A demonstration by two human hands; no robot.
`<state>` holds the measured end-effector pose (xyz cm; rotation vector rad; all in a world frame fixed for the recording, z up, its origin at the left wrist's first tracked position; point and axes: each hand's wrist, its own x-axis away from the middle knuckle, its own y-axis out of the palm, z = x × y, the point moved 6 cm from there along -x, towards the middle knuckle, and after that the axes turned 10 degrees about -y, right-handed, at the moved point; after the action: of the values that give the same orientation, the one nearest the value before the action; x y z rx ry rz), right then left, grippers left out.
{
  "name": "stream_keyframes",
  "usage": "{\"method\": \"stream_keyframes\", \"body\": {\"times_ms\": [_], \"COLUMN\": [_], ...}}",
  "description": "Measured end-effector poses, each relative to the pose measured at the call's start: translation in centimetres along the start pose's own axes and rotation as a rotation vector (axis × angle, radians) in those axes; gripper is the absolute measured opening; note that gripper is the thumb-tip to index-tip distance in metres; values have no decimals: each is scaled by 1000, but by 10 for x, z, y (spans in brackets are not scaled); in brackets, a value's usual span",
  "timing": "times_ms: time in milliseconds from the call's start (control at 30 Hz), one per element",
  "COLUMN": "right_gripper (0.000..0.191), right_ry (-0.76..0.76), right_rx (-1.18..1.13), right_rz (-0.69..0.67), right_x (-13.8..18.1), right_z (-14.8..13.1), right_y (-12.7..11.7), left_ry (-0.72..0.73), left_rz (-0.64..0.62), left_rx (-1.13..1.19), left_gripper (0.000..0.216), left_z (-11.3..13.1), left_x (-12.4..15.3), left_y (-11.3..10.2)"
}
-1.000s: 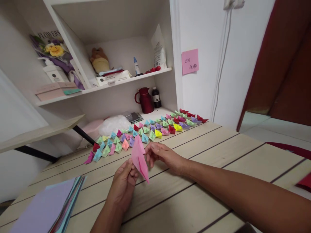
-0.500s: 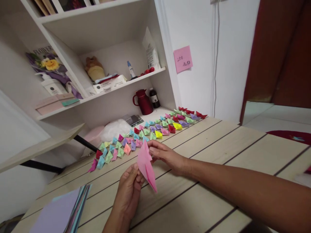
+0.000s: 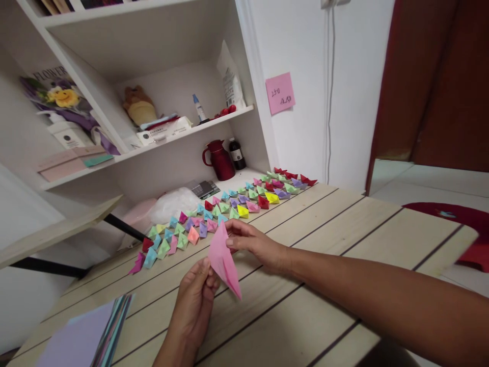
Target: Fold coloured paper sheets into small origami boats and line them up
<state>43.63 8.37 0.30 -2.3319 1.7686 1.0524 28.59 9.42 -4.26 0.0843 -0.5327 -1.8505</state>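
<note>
Both my hands hold a folded pink paper (image 3: 223,260) above a wooden slat table (image 3: 324,244). My left hand (image 3: 194,300) pinches the paper's lower left side between thumb and fingers. At the paper's upper end, my right hand (image 3: 254,244) grips it with closed fingers. The paper is a long pointed shape, tilted with its tip down to the right. Beyond it lie rows of small folded paper boats (image 3: 225,209) in several colours.
A stack of coloured paper sheets (image 3: 87,336) lies at the table's near left. Behind the boats are a white shelf unit (image 3: 153,148), a dark red jug (image 3: 218,159), a dark bottle (image 3: 237,153) and a plastic bag (image 3: 171,203). A pink note (image 3: 280,93) sticks to the wall.
The view has drifted, so everything sits slightly lower and to the left. My hands have turned the pink paper a little; both keep their hold.
</note>
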Motion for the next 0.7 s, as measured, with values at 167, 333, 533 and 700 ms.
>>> {"method": "stream_keyframes", "body": {"times_ms": [167, 333, 533, 700], "right_gripper": [42, 44, 43, 44], "right_ry": [15, 34, 134, 227], "right_rx": [71, 112, 149, 229], "right_rz": [3, 13, -49, -116], "right_x": [0, 0, 4, 8], "right_z": [4, 7, 14, 29], "right_y": [-3, -4, -4, -8], "left_ry": [22, 45, 63, 29], "left_rz": [-13, 14, 100, 129], "left_rx": [-93, -165, -430, -588], "left_gripper": [24, 24, 28, 28], "left_z": [1, 1, 2, 0], "left_x": [1, 1, 2, -1], "left_y": [2, -1, -1, 5]}}
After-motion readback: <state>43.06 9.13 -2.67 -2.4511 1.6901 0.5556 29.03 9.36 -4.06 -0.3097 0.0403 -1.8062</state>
